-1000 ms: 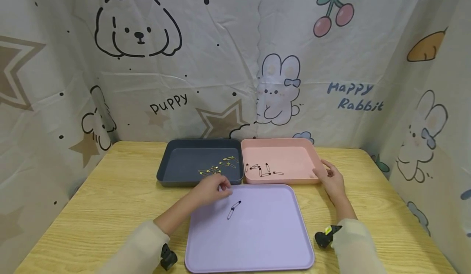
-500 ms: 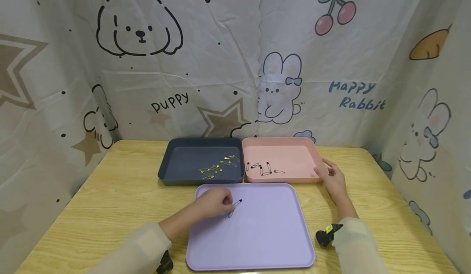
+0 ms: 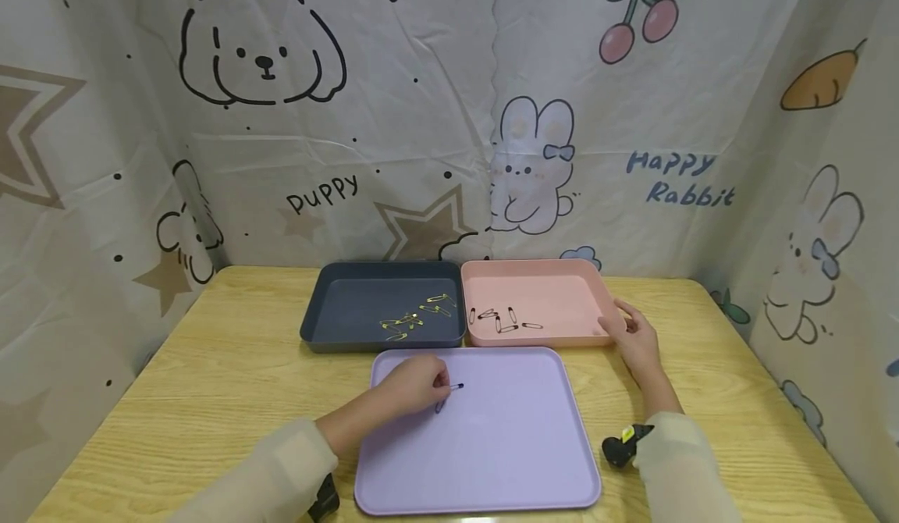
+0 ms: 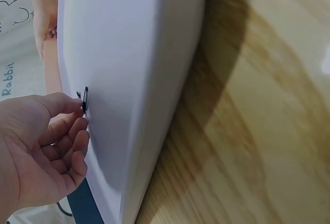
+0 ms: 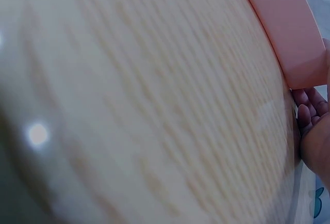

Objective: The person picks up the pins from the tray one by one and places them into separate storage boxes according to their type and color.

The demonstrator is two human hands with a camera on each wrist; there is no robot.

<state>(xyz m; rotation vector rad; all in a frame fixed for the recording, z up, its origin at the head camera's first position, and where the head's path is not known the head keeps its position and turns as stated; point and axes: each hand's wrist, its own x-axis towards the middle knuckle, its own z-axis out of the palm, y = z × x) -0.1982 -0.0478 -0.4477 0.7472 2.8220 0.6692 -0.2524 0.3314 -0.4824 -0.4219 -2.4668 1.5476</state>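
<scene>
Over the lavender tray [image 3: 520,437], my left hand [image 3: 414,382] pinches a black safety pin [image 3: 456,386] between thumb and index finger. The other fingers curl loosely in the left wrist view. A second black safety pin [image 3: 439,407] lies on the tray right below the fingertips, partly hidden by them. My right hand [image 3: 637,343] grips the near right corner of the pink tray [image 3: 562,285], thumb over its rim and fingers outside against the wall. Several black safety pins [image 3: 507,329] lie in that pink tray.
Left of the pink tray, side by side with it, stands a dark blue-grey tray [image 3: 351,297] with several gold safety pins [image 3: 410,320]. All the trays rest on a wooden table [image 3: 232,367]. A printed curtain [image 3: 421,55] hangs behind and at both sides.
My left hand came from the near edge of the dark tray down to the lavender tray and pinched one black safety pin, which has turned slightly. My right hand stays on the pink tray.
</scene>
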